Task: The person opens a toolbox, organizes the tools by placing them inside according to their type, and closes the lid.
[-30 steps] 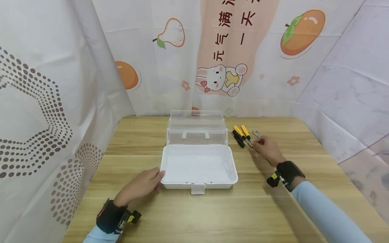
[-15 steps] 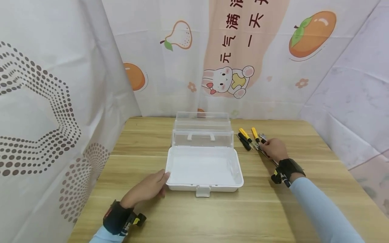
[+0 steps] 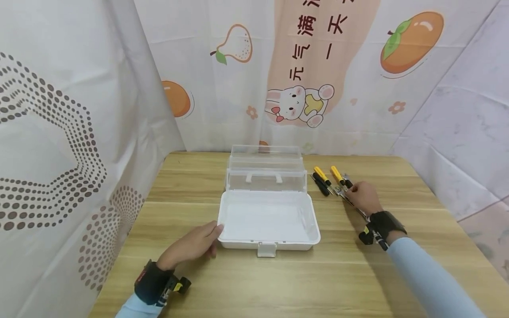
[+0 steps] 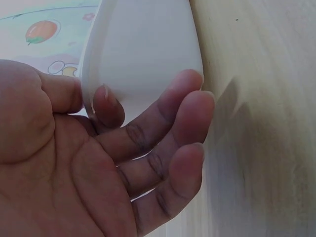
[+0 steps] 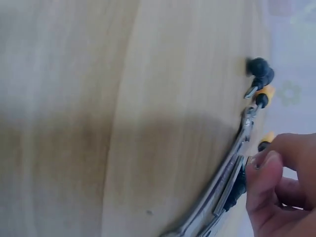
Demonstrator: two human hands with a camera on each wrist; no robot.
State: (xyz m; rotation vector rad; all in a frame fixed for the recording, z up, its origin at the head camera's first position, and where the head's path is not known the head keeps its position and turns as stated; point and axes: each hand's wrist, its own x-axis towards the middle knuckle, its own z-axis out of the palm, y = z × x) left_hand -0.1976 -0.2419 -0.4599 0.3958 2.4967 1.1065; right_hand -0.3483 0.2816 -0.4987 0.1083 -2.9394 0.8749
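Observation:
My left hand (image 3: 195, 243) pinches the left front corner of a white plastic toolbox (image 3: 267, 216), thumb over the rim and fingers beside the outer wall (image 4: 148, 44). Its clear lid (image 3: 267, 170) stands raised at the back. To the right of the box, my right hand (image 3: 363, 197) pinches the slim shaft end of a yellow-handled screwdriver (image 3: 336, 173) between thumb and index finger. Under that hand lies a long silver metal tool (image 5: 222, 177). A second yellow-handled screwdriver (image 3: 321, 174) and black-handled tools (image 3: 320, 183) lie close by on the left.
A silver-headed tool with a black grip (image 3: 347, 181) lies just behind the right hand. The wooden table (image 3: 278, 282) meets a printed curtain (image 3: 222, 101) at the back; more fabric hangs at both sides.
My right hand has moved a little right, drawing the yellow-handled screwdriver away from the other tools. The left hand stays at the box corner. The head view has shifted slightly.

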